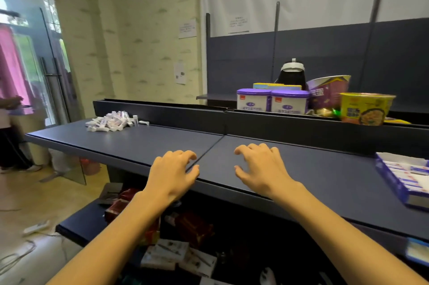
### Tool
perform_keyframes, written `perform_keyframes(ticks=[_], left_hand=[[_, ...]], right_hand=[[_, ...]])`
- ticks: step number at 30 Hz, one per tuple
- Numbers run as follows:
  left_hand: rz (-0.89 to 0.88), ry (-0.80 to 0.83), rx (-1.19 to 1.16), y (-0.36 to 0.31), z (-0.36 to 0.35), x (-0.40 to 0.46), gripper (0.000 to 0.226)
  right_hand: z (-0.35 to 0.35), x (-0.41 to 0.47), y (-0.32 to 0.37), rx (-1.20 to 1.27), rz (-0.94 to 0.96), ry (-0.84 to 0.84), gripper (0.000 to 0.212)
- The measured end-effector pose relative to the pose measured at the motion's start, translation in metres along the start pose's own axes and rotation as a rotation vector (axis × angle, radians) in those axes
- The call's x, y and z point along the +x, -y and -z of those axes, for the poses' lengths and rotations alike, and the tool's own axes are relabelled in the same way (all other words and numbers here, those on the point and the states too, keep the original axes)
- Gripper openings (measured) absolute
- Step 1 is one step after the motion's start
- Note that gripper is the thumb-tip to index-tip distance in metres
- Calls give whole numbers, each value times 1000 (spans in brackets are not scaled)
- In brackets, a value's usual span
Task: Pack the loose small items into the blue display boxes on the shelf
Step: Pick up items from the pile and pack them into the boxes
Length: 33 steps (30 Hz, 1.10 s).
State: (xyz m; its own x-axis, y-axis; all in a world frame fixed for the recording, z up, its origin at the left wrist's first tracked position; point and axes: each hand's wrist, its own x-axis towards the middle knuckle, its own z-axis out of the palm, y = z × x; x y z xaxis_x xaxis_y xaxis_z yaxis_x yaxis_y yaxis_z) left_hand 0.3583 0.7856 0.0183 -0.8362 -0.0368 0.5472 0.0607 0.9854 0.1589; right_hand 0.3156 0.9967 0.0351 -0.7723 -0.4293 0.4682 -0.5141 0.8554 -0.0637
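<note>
Both hands hover palm-down over the front of a long dark blue shelf board (301, 168) with a matte, smooth face and a seam running down its middle. The left hand (173, 173) and the right hand (261, 168) have fingers spread and loosely bent, holding nothing; their fingertips are close to the surface, though whether they touch it is hard to tell.

A heap of small white packets with purple print (111, 121) lies at the far left end of the shelf, well apart from both hands, with a few strays just beside it on the right. At the right edge sits a blue cardboard display box (394, 182), open-topped, with white packets ranged in rows inside; it is partly cut off by the frame.

Behind the shelf's raised back rail stand two white round tubs with purple lids (272, 100), side by side, a yellow instant-noodle bowl (366, 108) with a picture of noodles on its wall, and a purple bowl (327, 92) tilted behind it. Their printing is too small to read. A white and black headset (292, 73) stands further back.

Paper notices (187, 28) are stuck on the pale patterned wall, text illegible. Below the shelf, red and white packages (176, 252) lie jumbled.
</note>
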Motion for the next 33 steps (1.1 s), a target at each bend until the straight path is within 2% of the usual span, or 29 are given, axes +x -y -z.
perform_keyframes(ticks=[11, 24, 33], left_hand=[[52, -10, -4, 156, 40, -6, 32], [122, -2, -3, 307, 37, 27, 31], [115, 58, 41, 434, 27, 101, 31]], right_hand=[[-47, 74, 143, 39, 19, -44, 40], [-123, 174, 240, 120, 27, -29, 38], [-185, 283, 297, 197, -21, -43, 34]])
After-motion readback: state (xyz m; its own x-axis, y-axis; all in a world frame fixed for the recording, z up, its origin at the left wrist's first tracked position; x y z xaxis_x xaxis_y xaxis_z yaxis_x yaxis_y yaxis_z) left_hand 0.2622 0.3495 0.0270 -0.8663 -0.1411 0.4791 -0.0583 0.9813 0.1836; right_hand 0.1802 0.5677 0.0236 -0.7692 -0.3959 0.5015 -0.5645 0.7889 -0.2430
